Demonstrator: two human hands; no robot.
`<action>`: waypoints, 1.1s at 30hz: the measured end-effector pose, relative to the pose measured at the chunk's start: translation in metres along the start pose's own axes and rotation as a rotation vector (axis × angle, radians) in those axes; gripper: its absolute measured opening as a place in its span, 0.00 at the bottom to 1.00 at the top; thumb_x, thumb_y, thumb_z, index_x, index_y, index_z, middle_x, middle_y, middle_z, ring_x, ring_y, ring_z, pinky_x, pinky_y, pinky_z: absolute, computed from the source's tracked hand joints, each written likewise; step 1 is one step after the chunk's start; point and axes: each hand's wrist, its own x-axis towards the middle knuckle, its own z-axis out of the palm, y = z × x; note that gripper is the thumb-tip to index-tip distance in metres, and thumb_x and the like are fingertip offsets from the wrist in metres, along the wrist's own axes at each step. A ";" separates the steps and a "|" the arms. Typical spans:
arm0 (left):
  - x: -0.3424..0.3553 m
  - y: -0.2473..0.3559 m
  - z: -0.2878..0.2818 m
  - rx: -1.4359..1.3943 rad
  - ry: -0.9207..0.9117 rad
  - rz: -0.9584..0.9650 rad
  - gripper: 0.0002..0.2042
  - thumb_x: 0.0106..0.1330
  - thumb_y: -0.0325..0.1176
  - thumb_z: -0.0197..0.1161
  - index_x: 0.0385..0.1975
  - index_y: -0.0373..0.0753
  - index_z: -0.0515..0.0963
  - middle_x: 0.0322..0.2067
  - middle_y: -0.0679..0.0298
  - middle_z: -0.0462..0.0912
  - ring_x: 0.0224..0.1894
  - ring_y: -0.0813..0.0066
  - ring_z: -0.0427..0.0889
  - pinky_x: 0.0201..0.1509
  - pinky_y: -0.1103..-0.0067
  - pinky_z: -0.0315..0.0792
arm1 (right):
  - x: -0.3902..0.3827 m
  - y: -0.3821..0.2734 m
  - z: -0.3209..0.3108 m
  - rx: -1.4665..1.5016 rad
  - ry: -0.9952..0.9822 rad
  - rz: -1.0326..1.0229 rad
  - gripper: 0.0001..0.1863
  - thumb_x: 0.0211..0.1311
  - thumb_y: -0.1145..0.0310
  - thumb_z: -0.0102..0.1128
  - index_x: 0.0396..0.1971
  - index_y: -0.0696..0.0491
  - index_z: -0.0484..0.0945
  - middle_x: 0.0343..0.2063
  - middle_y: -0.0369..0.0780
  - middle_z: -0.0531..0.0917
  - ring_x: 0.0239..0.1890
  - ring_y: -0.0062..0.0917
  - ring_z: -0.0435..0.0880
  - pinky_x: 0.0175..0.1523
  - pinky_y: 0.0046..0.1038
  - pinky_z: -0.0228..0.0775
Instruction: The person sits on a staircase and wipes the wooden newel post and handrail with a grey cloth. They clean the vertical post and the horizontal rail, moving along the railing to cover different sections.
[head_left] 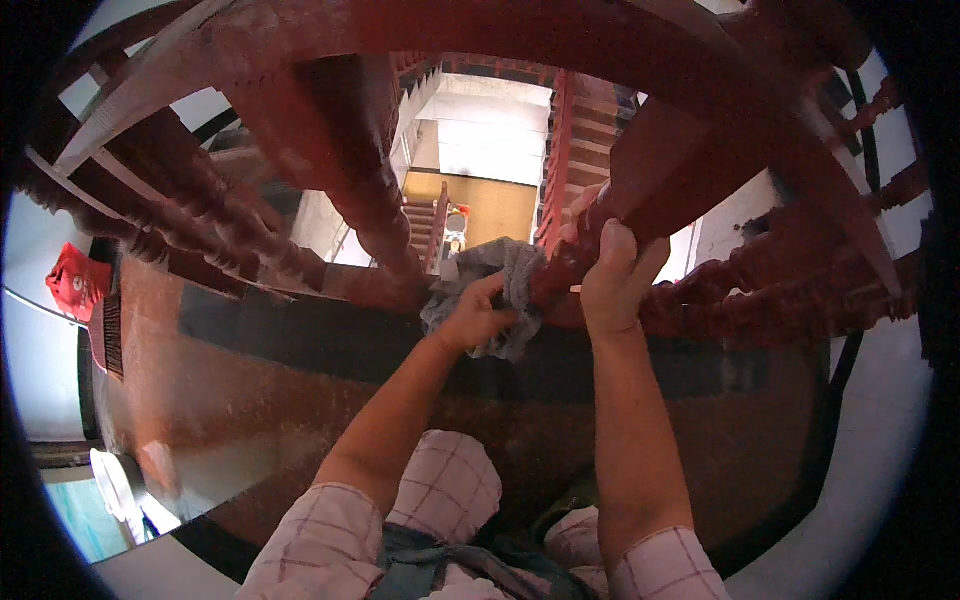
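A crumpled grey cloth (512,268) is bunched in my left hand (478,318), with its fingers closed round it. The cloth rests against the dark red bottom rail (375,290) of a wooden railing, beside the foot of a thick turned baluster (672,170). My right hand (622,275) is wrapped round the lower part of that baluster, thumb up on the near side and some fingertips showing on its far side. To the left of the cloth stands another thick baluster (335,130). The cloth's far side is partly hidden.
A curved red handrail (480,28) arches across the top. Beyond the balusters, a stairwell drops to a yellowish floor (497,208), with stairs (597,130) at its right. At the left are a red bag (77,283) and a broom (112,335). Brown floor (250,400) lies below me.
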 end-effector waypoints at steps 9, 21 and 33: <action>0.018 0.024 -0.020 0.020 -0.058 -0.127 0.20 0.50 0.16 0.49 0.43 0.37 0.79 0.37 0.67 0.81 0.40 0.79 0.78 0.46 0.80 0.72 | 0.001 0.004 -0.002 -0.040 -0.067 -0.078 0.07 0.54 0.78 0.49 0.34 0.60 0.69 0.24 0.39 0.76 0.20 0.19 0.73 0.26 0.21 0.67; 0.062 -0.019 0.002 -0.109 0.121 -0.135 0.15 0.56 0.25 0.46 0.41 0.33 0.76 0.34 0.63 0.80 0.37 0.75 0.77 0.41 0.80 0.71 | 0.000 0.002 0.000 -0.164 -0.034 0.004 0.15 0.52 0.69 0.43 0.38 0.60 0.69 0.26 0.40 0.76 0.21 0.23 0.72 0.28 0.24 0.68; -0.013 -0.046 0.039 0.488 0.597 -0.066 0.14 0.57 0.26 0.53 0.44 0.31 0.70 0.41 0.50 0.74 0.48 0.48 0.70 0.52 0.66 0.65 | -0.002 -0.003 0.002 -0.087 -0.053 0.003 0.10 0.54 0.73 0.48 0.36 0.60 0.70 0.24 0.39 0.77 0.22 0.21 0.74 0.29 0.23 0.68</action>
